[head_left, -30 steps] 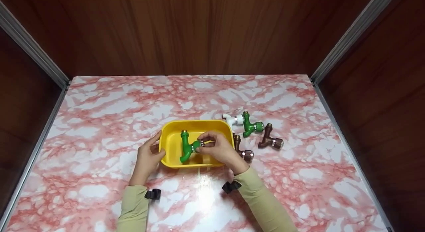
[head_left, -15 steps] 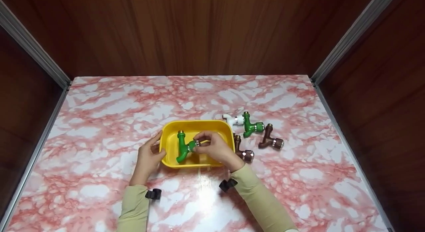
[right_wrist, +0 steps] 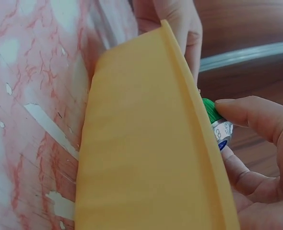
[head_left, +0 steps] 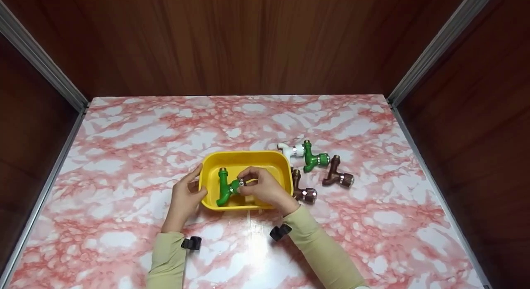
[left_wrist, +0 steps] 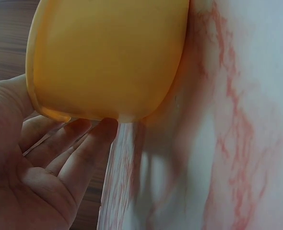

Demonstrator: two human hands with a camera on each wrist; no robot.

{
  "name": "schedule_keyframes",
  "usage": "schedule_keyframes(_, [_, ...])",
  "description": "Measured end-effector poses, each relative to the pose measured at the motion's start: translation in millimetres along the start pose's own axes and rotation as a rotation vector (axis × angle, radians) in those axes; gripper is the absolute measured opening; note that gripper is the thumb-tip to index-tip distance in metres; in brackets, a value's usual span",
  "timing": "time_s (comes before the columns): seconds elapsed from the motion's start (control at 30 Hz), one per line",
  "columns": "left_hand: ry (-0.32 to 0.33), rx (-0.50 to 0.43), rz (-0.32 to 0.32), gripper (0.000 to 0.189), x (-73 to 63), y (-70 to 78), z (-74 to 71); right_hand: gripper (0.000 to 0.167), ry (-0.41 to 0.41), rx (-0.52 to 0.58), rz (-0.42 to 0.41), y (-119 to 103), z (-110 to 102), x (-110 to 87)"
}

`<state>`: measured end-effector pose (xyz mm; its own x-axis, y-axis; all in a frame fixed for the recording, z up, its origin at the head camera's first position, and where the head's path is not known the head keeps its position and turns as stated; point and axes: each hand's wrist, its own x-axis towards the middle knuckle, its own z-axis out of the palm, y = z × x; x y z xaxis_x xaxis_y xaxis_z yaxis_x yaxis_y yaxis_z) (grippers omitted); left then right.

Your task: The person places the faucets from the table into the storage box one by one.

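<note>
A green tap (head_left: 224,188) with a brass threaded end is inside the yellow plastic tub (head_left: 248,154), near its left end. My right hand (head_left: 265,190) pinches its knob between thumb and fingers. In the right wrist view the green knob (right_wrist: 211,110) with its silver cap shows above the tub's rim; the rest is hidden behind the wall. My left hand (head_left: 184,198) holds the tub's left end, thumb at the rim and fingers against the outside wall (left_wrist: 108,62). Whether the tap touches the tub floor I cannot tell.
Right of the tub lie a white tap (head_left: 293,150), another green tap (head_left: 315,159) and two brown taps, one (head_left: 304,193) close against the tub and one (head_left: 338,176) farther right. Wooden panels (head_left: 240,44) enclose the pink marbled table (head_left: 124,156) at the back and sides.
My right hand has moved left and slightly toward me with the green tap, bringing it lower in the tub. My left hand keeps its hold on the tub.
</note>
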<state>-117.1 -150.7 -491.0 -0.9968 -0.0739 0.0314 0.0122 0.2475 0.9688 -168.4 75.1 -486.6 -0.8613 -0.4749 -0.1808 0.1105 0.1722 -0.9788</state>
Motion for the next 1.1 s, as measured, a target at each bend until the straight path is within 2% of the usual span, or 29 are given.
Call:
schedule_keyframes(0.17, [-0.001,-0.006,-0.001,0.063,0.2,0.3,-0.2,0.028,0.003,-0.015,0.011,3,1,1.9])
schedule_keyframes(0.3, [-0.002,-0.019,0.013,0.064,1.8,-6.1,-0.3,0.029,0.006,-0.029,0.007,4,2,2.3])
schedule_keyframes(0.57, [0.032,-0.035,0.025,0.066,12.0,-38.3,2.5,0.031,0.003,-0.028,0.032,5,6,2.7])
schedule_keyframes(0.73, [0.041,-0.052,0.048,0.066,11.6,-40.3,3.0,0.030,0.003,-0.052,0.044,7,8,4.0])
schedule_keyframes(1.1, [0.020,-0.069,0.048,0.067,11.0,-40.3,1.6,0.029,-0.013,-0.063,0.031,9,10,5.0])
